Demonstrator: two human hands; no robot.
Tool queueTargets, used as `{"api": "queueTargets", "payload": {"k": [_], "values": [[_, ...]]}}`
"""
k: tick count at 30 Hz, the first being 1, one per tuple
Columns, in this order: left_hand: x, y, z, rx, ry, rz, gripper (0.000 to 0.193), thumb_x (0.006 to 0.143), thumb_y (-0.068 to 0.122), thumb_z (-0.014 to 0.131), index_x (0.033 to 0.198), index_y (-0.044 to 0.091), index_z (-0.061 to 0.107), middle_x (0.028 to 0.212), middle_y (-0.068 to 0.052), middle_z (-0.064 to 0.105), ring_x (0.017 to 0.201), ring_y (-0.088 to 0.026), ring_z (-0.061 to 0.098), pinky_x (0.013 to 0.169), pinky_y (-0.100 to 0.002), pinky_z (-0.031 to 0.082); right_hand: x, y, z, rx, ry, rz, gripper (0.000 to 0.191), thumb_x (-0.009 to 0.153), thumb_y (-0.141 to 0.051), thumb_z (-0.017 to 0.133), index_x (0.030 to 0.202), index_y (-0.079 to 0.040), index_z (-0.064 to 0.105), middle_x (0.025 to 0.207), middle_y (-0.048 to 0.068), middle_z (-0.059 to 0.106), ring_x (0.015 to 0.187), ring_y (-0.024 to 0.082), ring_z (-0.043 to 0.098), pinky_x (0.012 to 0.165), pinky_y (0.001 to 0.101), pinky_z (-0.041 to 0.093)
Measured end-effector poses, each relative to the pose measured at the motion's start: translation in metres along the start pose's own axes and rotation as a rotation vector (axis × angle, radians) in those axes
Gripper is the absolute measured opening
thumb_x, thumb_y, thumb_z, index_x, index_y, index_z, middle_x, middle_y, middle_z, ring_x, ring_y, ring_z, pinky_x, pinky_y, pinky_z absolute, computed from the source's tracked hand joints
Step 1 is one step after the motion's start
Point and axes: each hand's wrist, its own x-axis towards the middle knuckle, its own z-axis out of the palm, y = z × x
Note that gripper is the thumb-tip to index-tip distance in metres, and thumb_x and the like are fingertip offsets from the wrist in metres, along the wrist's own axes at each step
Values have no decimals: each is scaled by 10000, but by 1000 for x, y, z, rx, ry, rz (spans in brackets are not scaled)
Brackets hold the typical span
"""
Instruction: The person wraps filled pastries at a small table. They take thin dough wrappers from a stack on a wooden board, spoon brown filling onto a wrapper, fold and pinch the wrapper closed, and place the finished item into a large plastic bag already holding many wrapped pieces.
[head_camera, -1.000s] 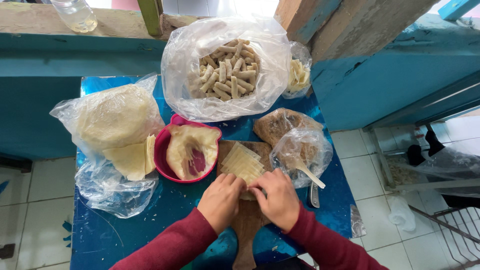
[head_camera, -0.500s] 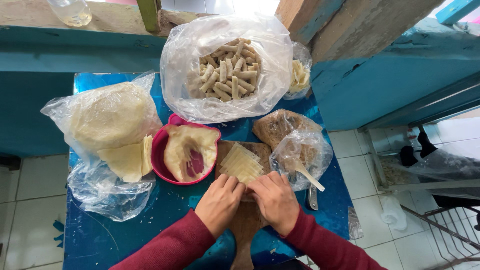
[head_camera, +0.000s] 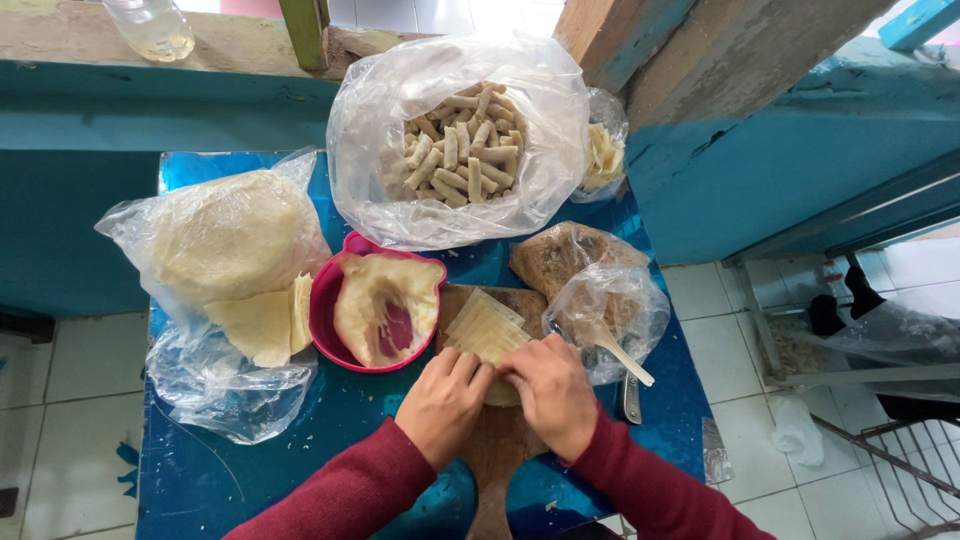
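Now both hands, left hand (head_camera: 443, 402) and right hand (head_camera: 549, 393), are pinching the pale wrapper (head_camera: 487, 330) on the wooden board (head_camera: 497, 440), grip narrow; uneven pressing is likely risking tearing it.

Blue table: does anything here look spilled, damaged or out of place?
Nothing is spilled. The blue table has worn, patchy paint. The wooden board juts past the near edge. Both hands, left hand and right hand, press on a thin wrapper there.

Wrapper stack (head_camera: 485, 328) on board (head_camera: 500, 450), bowl (head_camera: 330, 300) left, bag of rolls (head_camera: 455, 150) behind.
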Motion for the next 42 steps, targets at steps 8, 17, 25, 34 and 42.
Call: {"api": "queueTargets", "payload": {"k": [8,17,25,34,42], "values": [[-1,-1,0,-33,-15,-14,223,772,95,595,991,51,604,902,-107,571,864,-284,552,787,-375,476,-4,-5,1,-85,24,-74,132,826,-99,674,950,-117,715,956,30,685,947,270,593,829,404,428],[-5,0,2,-49,-21,-35,235,784,80,588,1014,36,604,942,-116,578,897,-291,551,823,-377,484,-4,-1,10,-78,96,-3,117,835,-119,697,945,-131,733,933,8,685,931,256,583,825,396,428],[-6,-4,5,-106,65,-95,273,774,70,585,1043,36,623,968,-123,580,933,-300,551,846,-372,489,-3,-4,7,-111,66,-6,120,822,-128,710,939,-136,734,957,3,695,936,247,585,816,400,418],[-3,-3,-1,-47,64,-76,340,752,68,605,1085,15,643,984,-131,573,948,-303,547,869,-371,487,-8,-7,15,-201,179,-46,219,826,-113,692,1036,-142,747,1023,-8,689,975,220,590,847,382,425],[-5,2,-1,-53,118,-165,395,922,174,621,1266,-15,572,1024,-151,576,935,-329,531,842,-412,470,-10,-7,15,-394,162,-147,346,786,-78,673,1119,-125,752,1106,-29,709,956,215,604,838,375,406]]}}
